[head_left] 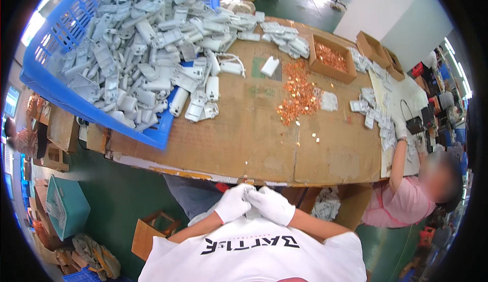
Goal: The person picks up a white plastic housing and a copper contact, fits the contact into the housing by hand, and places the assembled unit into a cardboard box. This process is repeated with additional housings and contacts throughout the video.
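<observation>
Your worktop [249, 139] carries a blue crate [86, 111] heaped with white casings [152, 38] at its left end, copper-coloured pieces [300, 96] toward its far edge. Your gloved right hand [273, 206] and left hand [233, 205] together grasp a pale part [251, 212] just off the near edge.

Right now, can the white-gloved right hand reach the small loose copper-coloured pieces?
Probably: mostly bare brown cardboard lies between the right hand and the pieces, though it's handling a grey part.

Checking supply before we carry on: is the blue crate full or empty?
Full, by the look of it: pale parts are heaped inside the blue crate, with more lying on the cardboard-covered table beside it.
</observation>
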{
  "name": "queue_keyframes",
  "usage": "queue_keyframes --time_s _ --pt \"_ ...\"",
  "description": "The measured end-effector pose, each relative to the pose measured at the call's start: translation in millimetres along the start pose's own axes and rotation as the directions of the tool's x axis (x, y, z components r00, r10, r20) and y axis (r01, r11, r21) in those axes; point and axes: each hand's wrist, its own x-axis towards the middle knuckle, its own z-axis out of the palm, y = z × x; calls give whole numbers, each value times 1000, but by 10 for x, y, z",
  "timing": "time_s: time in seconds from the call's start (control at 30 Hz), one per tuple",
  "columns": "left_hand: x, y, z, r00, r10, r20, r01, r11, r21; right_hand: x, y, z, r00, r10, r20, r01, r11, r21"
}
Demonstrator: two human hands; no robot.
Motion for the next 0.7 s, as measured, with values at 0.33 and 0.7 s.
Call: queue_keyframes --time_s 0.33,0.7 --pt "-66 844 -339 951 120 -286 -141 988 -57 145 -94 -366 675 -609 -418 425 783 -454" --pt "-190 819 -335 946 98 -310 -131 987 -88 154 -331 -456 725 -581 -369 415 797 -440"
